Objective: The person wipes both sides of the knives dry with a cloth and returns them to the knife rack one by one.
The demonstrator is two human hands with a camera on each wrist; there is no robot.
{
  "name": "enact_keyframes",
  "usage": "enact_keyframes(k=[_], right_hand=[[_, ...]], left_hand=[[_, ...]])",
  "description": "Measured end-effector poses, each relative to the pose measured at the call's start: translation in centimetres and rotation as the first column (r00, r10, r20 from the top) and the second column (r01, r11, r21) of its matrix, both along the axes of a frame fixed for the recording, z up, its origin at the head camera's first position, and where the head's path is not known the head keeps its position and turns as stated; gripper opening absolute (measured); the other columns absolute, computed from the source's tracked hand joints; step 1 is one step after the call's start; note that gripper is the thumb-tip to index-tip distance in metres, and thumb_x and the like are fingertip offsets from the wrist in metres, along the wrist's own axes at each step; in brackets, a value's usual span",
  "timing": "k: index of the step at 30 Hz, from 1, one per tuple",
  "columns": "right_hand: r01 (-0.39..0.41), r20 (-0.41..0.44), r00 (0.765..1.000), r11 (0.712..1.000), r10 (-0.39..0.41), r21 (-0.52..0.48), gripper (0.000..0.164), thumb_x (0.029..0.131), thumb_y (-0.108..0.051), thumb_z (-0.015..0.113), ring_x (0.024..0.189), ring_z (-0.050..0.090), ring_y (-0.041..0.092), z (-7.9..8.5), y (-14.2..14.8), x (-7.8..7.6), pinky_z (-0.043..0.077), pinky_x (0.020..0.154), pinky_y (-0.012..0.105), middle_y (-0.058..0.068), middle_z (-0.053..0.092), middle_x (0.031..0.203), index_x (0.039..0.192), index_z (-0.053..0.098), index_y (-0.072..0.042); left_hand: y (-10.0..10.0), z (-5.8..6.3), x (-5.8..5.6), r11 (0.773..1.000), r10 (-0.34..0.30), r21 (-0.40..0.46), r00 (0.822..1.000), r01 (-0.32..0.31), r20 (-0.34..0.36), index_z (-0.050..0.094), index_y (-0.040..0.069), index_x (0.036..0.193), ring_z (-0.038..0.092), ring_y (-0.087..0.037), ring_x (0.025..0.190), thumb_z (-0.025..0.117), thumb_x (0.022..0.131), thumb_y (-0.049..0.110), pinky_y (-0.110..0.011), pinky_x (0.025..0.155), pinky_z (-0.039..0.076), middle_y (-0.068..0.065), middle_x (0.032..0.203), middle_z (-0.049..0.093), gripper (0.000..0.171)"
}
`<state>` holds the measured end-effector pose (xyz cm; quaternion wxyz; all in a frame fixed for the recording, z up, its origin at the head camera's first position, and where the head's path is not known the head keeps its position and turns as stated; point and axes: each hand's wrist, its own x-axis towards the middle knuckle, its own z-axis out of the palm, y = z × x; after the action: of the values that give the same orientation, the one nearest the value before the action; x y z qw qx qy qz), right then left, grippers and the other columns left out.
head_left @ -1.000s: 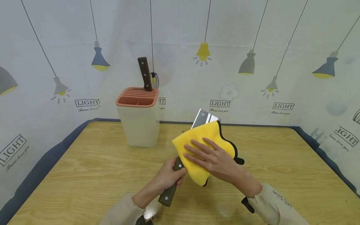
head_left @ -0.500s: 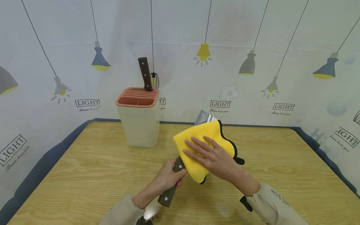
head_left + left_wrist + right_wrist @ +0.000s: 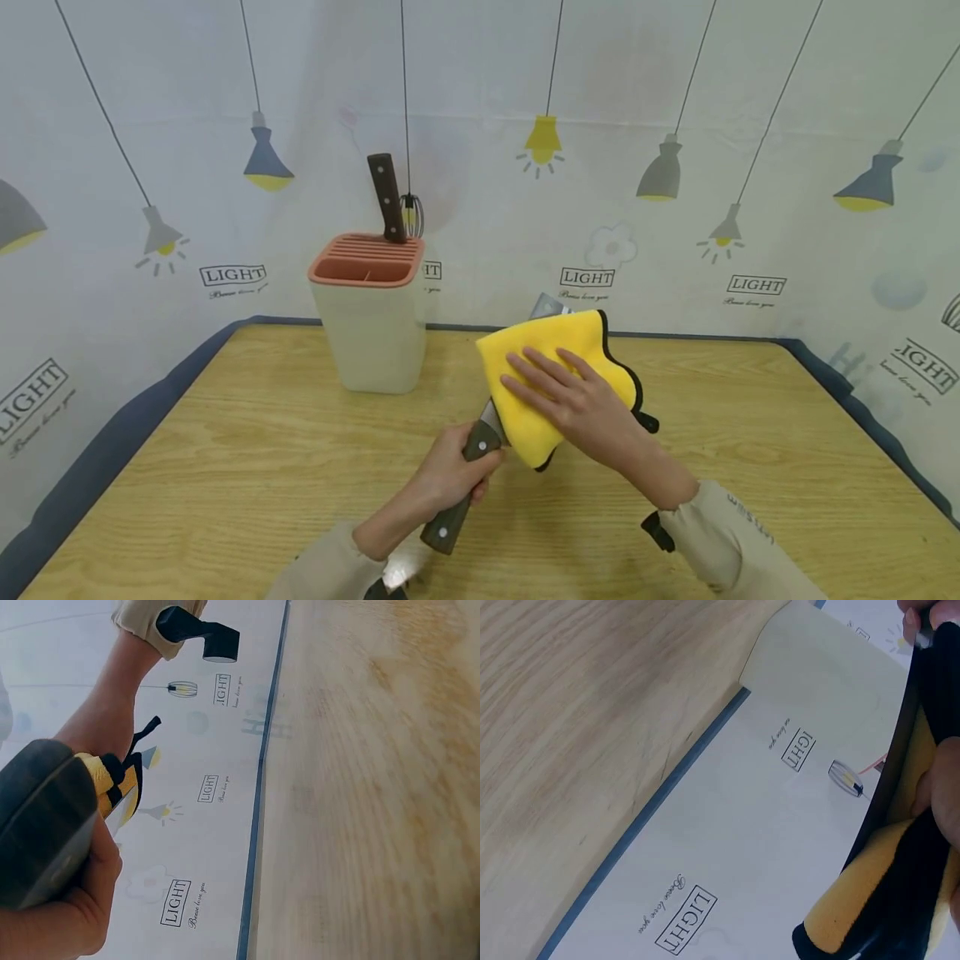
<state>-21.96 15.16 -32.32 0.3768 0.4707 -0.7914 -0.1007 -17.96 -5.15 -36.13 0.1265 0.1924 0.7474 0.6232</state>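
My left hand (image 3: 453, 471) grips the dark handle of a cleaver (image 3: 444, 527), whose blade slants away to the upper right. A yellow cloth (image 3: 534, 329) with black edging covers most of the blade; only the squared tip and a strip by the handle show. Over the cloth lies my right hand (image 3: 581, 404), fingers spread along its top. In the right wrist view the cloth (image 3: 870, 889) folds under the blade, with the thumb (image 3: 943, 791) against it from below. The left wrist view shows the cleaver handle (image 3: 45, 817) close up, with the left thumb (image 3: 97, 870) alongside.
At the back left stands a cream knife holder (image 3: 371, 342) with a slotted orange top. A second dark-handled knife (image 3: 386, 198) sticks up from its slots. Behind the wooden table (image 3: 247, 433) hangs a lamp-printed curtain (image 3: 480, 167).
My right hand and the cloth have slid up the blade toward its tip, baring a strip of metal beside the handle. The left hand stays almost in place.
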Motion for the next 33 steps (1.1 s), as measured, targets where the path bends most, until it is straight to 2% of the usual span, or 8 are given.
enact_keyframes(k=[7, 16, 25, 33], right_hand=[[0.083, 0.009, 0.997, 0.996, -0.082, -0.036, 0.067, 0.068, 0.005, 0.070, 0.122, 0.040, 0.025, 0.2, 0.9, -0.8, 0.038, 0.094, 0.045, 0.009, 0.043, 0.134, 0.129, 0.046, -0.011], [0.126, 0.042, 0.992, 0.987, -0.122, -0.097, 0.071, 0.062, 0.008, 0.074, 0.120, 0.042, 0.027, 0.3, 1.7, -1.8, 0.039, 0.092, 0.046, 0.012, 0.044, 0.132, 0.127, 0.049, -0.009], [0.189, 0.114, 0.979, 0.966, -0.171, -0.175, 0.069, 0.063, 0.011, 0.072, 0.118, 0.044, 0.029, 0.4, 2.2, -2.3, 0.040, 0.089, 0.048, 0.014, 0.046, 0.130, 0.126, 0.050, -0.008], [0.217, 0.117, 0.974, 0.955, -0.197, -0.204, 0.067, 0.063, 0.011, 0.072, 0.117, 0.045, 0.030, 0.5, 2.7, -2.4, 0.040, 0.089, 0.048, 0.014, 0.047, 0.129, 0.124, 0.052, -0.008]], left_hand=[[-0.1, -0.1, 0.2, 1.000, -0.025, 0.002, 1.000, 0.025, -0.017, 0.047, -0.002, 0.082, 0.043, -0.007, 0.037, 0.054, 0.087, 0.010, -0.020, 0.036, 0.038, -0.001, 0.049, 0.047, 0.015], [-0.1, -0.4, 0.2, 0.999, -0.026, -0.019, 0.999, 0.026, -0.018, 0.047, 0.000, 0.076, 0.042, -0.006, 0.035, 0.054, 0.088, 0.010, -0.020, 0.035, 0.037, -0.001, 0.047, 0.046, 0.017], [-0.1, -0.5, 0.3, 0.999, -0.029, -0.042, 1.000, 0.030, 0.010, 0.048, 0.001, 0.078, 0.043, -0.007, 0.037, 0.056, 0.087, 0.013, -0.021, 0.036, 0.039, -0.001, 0.050, 0.047, 0.017], [-0.2, -0.6, 0.3, 0.999, -0.037, -0.033, 0.999, 0.038, 0.020, 0.048, 0.001, 0.079, 0.043, -0.006, 0.037, 0.056, 0.086, 0.012, -0.021, 0.037, 0.039, -0.001, 0.051, 0.047, 0.016]])
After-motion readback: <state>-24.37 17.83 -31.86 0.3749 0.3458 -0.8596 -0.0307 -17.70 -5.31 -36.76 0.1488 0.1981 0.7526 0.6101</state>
